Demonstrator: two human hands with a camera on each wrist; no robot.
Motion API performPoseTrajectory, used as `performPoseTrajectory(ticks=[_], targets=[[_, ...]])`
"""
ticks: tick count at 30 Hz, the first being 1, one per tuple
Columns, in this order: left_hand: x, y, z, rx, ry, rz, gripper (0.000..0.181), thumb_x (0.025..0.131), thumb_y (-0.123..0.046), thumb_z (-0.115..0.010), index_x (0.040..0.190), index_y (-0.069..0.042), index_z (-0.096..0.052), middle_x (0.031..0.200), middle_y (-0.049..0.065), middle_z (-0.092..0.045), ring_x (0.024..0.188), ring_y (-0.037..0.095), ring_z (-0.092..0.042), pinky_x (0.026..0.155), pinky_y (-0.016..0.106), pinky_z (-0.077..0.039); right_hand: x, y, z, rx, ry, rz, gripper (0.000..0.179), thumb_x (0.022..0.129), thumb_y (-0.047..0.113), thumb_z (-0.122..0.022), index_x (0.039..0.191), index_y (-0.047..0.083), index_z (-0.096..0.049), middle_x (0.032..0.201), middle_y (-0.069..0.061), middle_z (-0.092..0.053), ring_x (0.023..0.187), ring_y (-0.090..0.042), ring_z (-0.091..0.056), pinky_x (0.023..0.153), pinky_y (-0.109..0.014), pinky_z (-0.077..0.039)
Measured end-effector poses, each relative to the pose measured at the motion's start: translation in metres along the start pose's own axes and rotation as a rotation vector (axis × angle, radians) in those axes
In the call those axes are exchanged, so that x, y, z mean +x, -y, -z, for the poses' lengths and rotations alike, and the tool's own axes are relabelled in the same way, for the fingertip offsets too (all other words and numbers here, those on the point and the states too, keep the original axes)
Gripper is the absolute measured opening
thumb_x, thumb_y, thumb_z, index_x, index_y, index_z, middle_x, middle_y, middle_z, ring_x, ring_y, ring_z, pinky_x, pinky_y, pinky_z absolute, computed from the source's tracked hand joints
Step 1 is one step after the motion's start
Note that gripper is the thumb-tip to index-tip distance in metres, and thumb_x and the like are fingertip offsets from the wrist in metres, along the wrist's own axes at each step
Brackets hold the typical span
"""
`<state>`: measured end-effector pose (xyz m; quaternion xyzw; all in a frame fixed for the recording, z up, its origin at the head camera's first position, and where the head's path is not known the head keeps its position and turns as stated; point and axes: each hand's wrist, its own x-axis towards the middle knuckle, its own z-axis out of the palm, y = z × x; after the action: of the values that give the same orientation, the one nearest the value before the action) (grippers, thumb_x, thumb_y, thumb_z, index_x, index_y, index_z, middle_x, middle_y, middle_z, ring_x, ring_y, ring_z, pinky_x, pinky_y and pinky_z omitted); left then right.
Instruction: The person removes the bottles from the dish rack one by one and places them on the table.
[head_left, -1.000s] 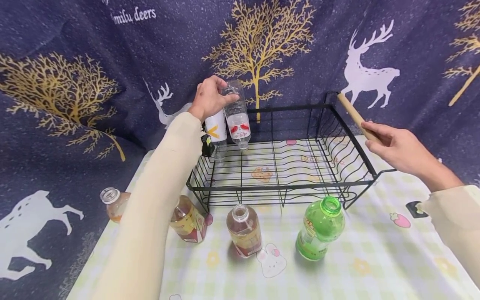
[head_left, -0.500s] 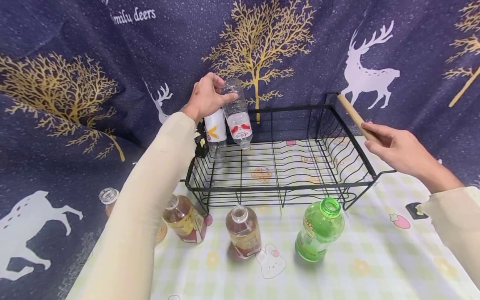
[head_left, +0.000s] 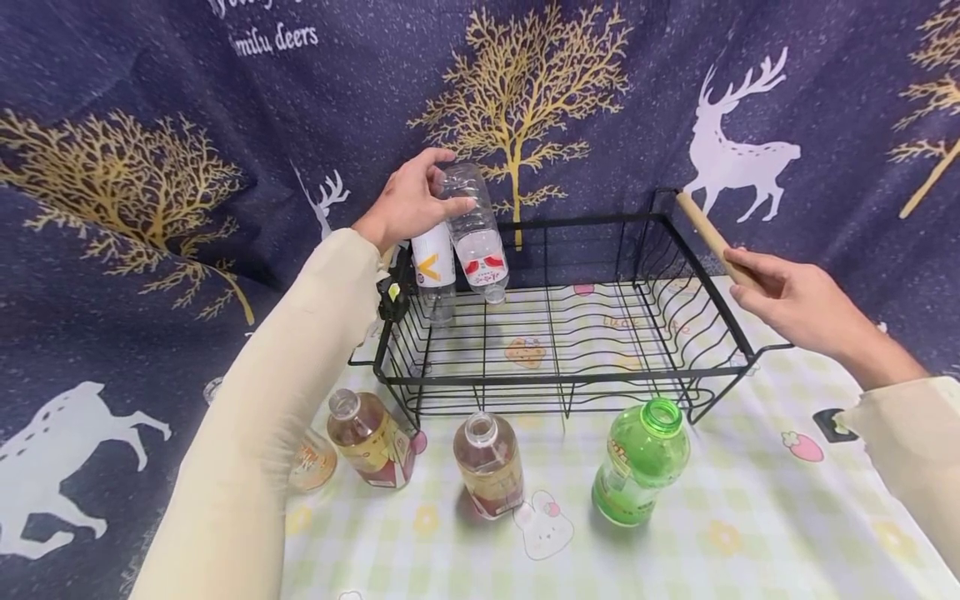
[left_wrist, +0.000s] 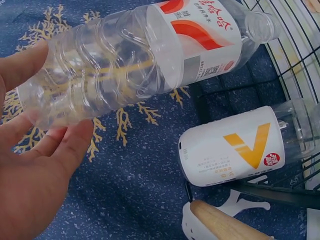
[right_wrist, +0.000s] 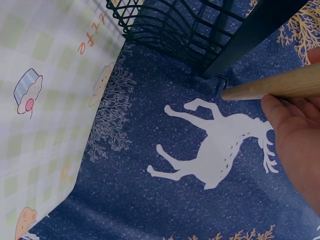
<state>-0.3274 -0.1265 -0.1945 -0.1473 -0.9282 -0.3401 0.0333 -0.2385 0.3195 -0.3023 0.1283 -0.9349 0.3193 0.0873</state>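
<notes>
My left hand (head_left: 408, 200) holds a clear plastic bottle (head_left: 483, 258) near its base, thumb on one side and fingers on the other. This bottle is upside down and leans, its red-and-white label low and its open neck inside the black wire dish rack (head_left: 558, 377). Beside it, a bottle with a white label and yellow V (left_wrist: 235, 145) stands upside down in the rack's back left corner. My right hand (head_left: 795, 296) grips the wooden handle (right_wrist: 280, 85) on the rack's right side. The left wooden handle (left_wrist: 225, 222) shows below the white-labelled bottle in the left wrist view.
In front of the rack, two uncapped brownish bottles (head_left: 371, 442) and an uncapped green bottle (head_left: 641, 467) stand on the checked tablecloth (head_left: 600, 575). My left sleeve partly covers another bottle (head_left: 311, 467). A dark blue patterned cloth (head_left: 360, 67) hangs behind.
My left hand has shifted slightly left, and the clear bottle leans more, its neck a little farther right. The left arm has swung left. My right hand stays on the handle.
</notes>
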Motion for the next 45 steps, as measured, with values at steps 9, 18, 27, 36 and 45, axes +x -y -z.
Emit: performPoseTrajectory(ticks=[9, 18, 27, 36, 45], targets=[[-0.008, 0.000, 0.009, -0.060, 0.039, 0.001, 0.074, 0.094, -0.033, -0.071, 0.154, -0.009, -0.035, 0.126, 0.007, -0.048, 0.110, 0.019, -0.044, 0.096, 0.035, -0.041, 0.000, -0.001, 0.000, 0.002, 0.007, -0.008, 0.053, 0.102, 0.019, -0.057, 0.149, 0.000, -0.044, 0.131, -0.037, -0.054, 0.078, 0.010, -0.047, 0.051, -0.023, -0.037], [-0.017, -0.001, 0.013, -0.118, 0.024, 0.005, 0.075, 0.092, -0.034, -0.073, 0.153, -0.009, -0.038, 0.134, 0.008, -0.050, 0.120, 0.017, -0.048, 0.103, 0.035, -0.043, -0.001, 0.001, 0.001, 0.002, 0.007, -0.009, 0.054, 0.102, 0.022, -0.057, 0.150, 0.002, -0.043, 0.127, -0.035, -0.058, 0.078, 0.008, -0.049, 0.051, -0.025, -0.039], [-0.027, -0.002, 0.012, -0.188, -0.022, -0.033, 0.070, 0.088, -0.033, -0.078, 0.146, -0.010, -0.047, 0.111, 0.003, -0.056, 0.106, 0.017, -0.052, 0.089, 0.033, -0.045, -0.001, 0.002, 0.002, -0.001, 0.018, -0.006, 0.055, 0.102, 0.022, -0.058, 0.150, 0.001, -0.043, 0.128, -0.036, -0.057, 0.081, 0.016, -0.047, 0.053, -0.023, -0.040], [-0.038, -0.005, 0.010, -0.240, -0.065, -0.053, 0.065, 0.084, -0.033, -0.082, 0.140, -0.013, -0.054, 0.120, 0.004, -0.058, 0.112, 0.015, -0.055, 0.093, 0.033, -0.047, -0.004, 0.007, 0.006, 0.015, 0.004, -0.001, 0.056, 0.100, 0.022, -0.061, 0.150, 0.003, -0.043, 0.131, -0.035, -0.055, 0.078, 0.015, -0.050, 0.050, -0.022, -0.044], [-0.049, -0.005, 0.007, -0.291, -0.081, -0.102, 0.057, 0.085, -0.025, -0.081, 0.134, -0.011, -0.055, 0.122, 0.004, -0.059, 0.111, 0.016, -0.057, 0.095, 0.032, -0.047, -0.005, 0.023, 0.005, 0.060, -0.010, 0.037, 0.054, 0.099, 0.018, -0.063, 0.150, 0.007, -0.046, 0.142, -0.029, -0.049, 0.108, 0.016, -0.051, 0.068, 0.001, -0.041]])
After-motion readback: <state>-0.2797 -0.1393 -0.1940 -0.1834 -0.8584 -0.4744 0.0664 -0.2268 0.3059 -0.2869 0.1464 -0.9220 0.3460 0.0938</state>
